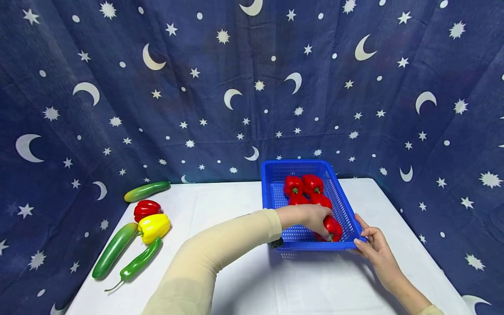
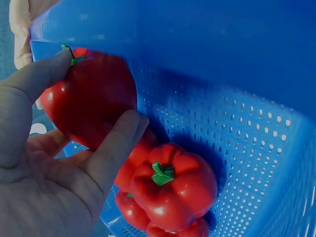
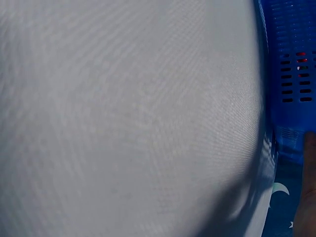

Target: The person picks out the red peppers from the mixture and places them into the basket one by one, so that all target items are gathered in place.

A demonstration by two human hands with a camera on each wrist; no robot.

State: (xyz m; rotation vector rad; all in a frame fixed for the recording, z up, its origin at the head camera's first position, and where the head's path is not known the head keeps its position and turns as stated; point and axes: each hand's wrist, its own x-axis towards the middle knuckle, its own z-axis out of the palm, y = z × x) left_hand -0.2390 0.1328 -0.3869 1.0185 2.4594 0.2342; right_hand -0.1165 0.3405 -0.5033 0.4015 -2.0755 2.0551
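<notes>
My left hand [image 1: 316, 217] reaches into the blue basket [image 1: 269, 186] and grips a red bell pepper [image 1: 334, 228] near its front right corner. In the left wrist view the thumb lies by the green stem of that pepper [image 2: 94, 98] and the fingers curl along its side. Several other red bell peppers [image 1: 313, 183] sit grouped further back in the basket. My right hand [image 1: 376, 251] holds the basket's front right corner, thumb over the rim. Only a dark finger [image 3: 308, 182] of it shows at the edge of the right wrist view.
On the left side of the white table [image 1: 220, 199] lie a cucumber [image 1: 147, 191], a second cucumber [image 1: 115, 250], a red bell pepper [image 1: 147, 210], a yellow bell pepper [image 1: 154, 228] and a green chili pepper [image 1: 139, 261]. A dark blue starry curtain [image 1: 220, 109] hangs behind the table.
</notes>
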